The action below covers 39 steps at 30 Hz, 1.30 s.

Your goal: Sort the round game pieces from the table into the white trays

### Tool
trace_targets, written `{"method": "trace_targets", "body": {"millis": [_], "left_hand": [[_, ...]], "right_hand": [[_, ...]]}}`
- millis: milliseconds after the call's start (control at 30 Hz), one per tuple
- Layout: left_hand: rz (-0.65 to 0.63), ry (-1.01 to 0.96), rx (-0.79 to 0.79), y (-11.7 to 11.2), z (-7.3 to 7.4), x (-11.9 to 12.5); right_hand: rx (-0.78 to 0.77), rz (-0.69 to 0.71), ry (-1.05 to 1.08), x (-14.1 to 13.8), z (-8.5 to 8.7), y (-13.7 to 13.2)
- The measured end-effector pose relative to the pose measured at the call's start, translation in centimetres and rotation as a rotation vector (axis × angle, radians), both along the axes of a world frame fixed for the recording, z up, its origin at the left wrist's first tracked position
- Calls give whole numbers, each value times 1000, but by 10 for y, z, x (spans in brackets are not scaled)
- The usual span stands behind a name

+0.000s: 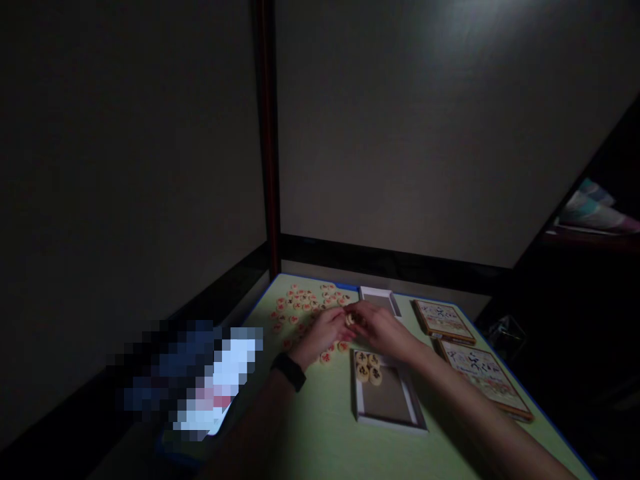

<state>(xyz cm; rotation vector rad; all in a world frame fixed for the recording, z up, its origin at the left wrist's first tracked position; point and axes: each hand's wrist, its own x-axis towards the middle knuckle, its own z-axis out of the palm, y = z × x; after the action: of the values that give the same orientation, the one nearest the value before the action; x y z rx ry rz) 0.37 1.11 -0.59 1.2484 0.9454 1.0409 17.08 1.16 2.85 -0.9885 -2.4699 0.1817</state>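
Observation:
Over the green table my left hand [326,330], with a dark band on its wrist, meets my right hand [374,325]. Between their curled fingers a round xiangqi piece [351,320] shows, partly hidden, and both hands appear closed on it. Beneath and to the left of my left hand, several loose xiangqi pieces [299,305] with mostly red characters lie scattered. Just below my right forearm is an open shallow box tray [390,425]. In its far left corner sit several pieces [369,368] with dark characters, packed side by side.
A second shallow tray [399,308] stands at the table's far edge. Two printed flat game boxes [445,320] [487,377] lie along the right side. A bright, pixelated screen [220,380] is at the left edge. Walls rise behind and left of the table.

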Motion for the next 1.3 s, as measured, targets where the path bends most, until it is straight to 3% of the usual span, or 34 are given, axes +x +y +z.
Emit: {"method": "trace_targets", "body": {"millis": [100,267,433,567,700,867,1133,1300], "left_hand": [[-99,-196,-105,-4,-1,2],[-147,-284,-139,-8,0,-1],[-127,-228,-103,-7,-4,-1],[-86,-91,-21,-7,-6,1],[-97,-1,37,-8,-6,3],[-111,63,57,-9,-6,3],[-99,5,39,-9,-6,2],[-35,57,46,-14,1,3]], "right_hand": [[6,-33,12,5,-4,-3],[10,-60,93,16,-10,-9],[-48,0,145,34,-2,-41],[-231,25,64,47,5,-77],[-344,-85,-40,51,-1,-96],[-381,-179,-134,52,-14,-98],[-379,-46,-125,53,-13,-99],[-401,0,-88,51,-11,-102]]}}
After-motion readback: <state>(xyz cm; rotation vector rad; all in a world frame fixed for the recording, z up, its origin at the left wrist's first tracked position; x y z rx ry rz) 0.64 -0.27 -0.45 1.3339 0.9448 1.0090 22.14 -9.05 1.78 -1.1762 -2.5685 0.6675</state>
